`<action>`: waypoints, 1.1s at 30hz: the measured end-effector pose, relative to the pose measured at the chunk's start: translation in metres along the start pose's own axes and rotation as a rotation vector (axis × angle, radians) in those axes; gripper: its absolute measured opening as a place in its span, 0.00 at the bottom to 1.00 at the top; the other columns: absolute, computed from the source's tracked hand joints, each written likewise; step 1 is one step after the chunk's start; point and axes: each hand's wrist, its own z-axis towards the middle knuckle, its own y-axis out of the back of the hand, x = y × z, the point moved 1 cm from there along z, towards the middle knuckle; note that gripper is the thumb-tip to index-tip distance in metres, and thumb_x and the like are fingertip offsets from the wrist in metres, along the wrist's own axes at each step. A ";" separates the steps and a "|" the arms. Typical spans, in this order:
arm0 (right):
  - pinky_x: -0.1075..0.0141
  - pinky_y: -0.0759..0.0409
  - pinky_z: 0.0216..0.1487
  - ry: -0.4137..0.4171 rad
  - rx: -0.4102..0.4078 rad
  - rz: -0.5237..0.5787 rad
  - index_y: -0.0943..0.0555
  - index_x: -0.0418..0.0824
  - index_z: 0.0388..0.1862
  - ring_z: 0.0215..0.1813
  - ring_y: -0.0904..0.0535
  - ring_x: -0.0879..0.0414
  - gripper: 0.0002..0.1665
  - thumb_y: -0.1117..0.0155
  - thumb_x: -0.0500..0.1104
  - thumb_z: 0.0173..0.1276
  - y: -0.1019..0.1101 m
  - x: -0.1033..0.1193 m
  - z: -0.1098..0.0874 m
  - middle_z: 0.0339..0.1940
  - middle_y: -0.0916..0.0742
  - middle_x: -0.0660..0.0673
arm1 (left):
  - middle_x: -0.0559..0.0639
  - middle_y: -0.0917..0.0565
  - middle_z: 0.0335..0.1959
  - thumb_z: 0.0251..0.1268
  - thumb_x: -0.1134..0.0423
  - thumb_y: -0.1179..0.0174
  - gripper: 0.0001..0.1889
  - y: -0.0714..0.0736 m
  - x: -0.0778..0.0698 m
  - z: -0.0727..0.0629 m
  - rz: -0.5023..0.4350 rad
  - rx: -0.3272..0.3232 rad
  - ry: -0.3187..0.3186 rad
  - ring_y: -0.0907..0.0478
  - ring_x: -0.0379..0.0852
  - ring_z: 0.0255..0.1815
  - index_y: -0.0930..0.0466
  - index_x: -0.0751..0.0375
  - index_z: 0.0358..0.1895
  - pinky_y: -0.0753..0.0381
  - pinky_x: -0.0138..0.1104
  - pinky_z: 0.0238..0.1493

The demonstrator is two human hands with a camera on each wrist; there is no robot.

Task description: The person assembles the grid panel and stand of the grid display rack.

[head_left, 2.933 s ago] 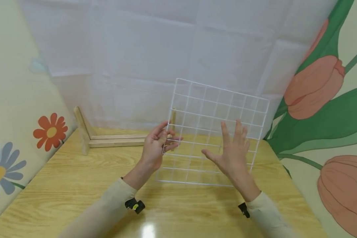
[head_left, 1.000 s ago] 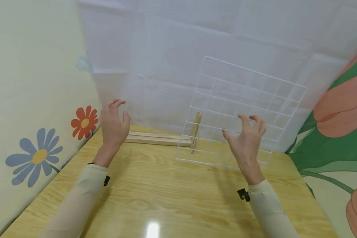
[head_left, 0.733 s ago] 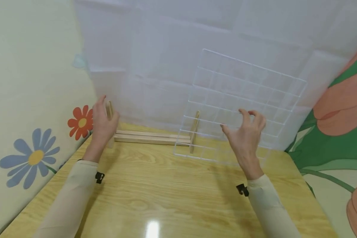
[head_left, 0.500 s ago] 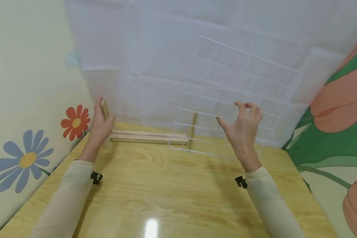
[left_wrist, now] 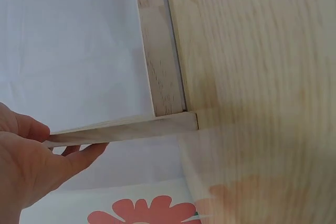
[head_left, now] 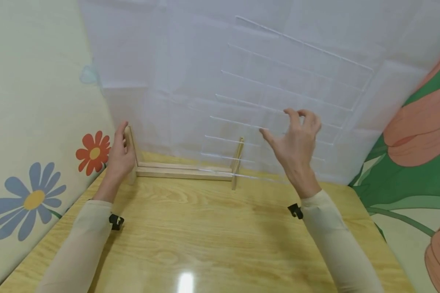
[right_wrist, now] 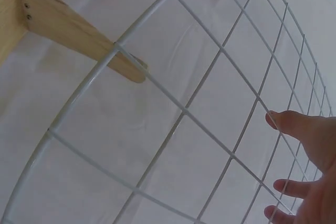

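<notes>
A wooden stand (head_left: 183, 175) has a long base bar and an upright at each end. My left hand (head_left: 121, 158) grips the left upright (head_left: 130, 140) near its top; the left wrist view shows thumb and fingers (left_wrist: 84, 155) on either side of that wooden piece. Raised in the air, a white wire grid panel (head_left: 302, 42) is held by my right hand (head_left: 297, 142), thumb and fingers bent at its wires. Its lower left part overlaps the right upright (head_left: 237, 162) in the head view. In the right wrist view that upright (right_wrist: 73, 22) shows behind the wires.
The stand rests near the back of a wood-grain table (head_left: 190, 228). A creased white sheet (head_left: 183, 53) hangs behind it. Walls with painted flowers close in on the left (head_left: 34, 199) and right (head_left: 410, 146).
My left hand let go of the grid panel, moved left and took hold of the stand's left upright. My right hand, earlier spread at the panel, now holds it higher and tilted.
</notes>
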 end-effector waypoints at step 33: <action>0.56 0.34 0.61 0.047 0.041 0.093 0.21 0.40 0.50 0.59 0.37 0.42 0.42 0.21 0.69 0.51 0.002 0.044 0.068 0.50 0.28 0.40 | 0.67 0.33 0.72 0.70 0.80 0.42 0.40 -0.065 -0.026 -0.010 -0.280 0.309 -0.246 0.31 0.68 0.67 0.42 0.51 0.81 0.16 0.38 0.48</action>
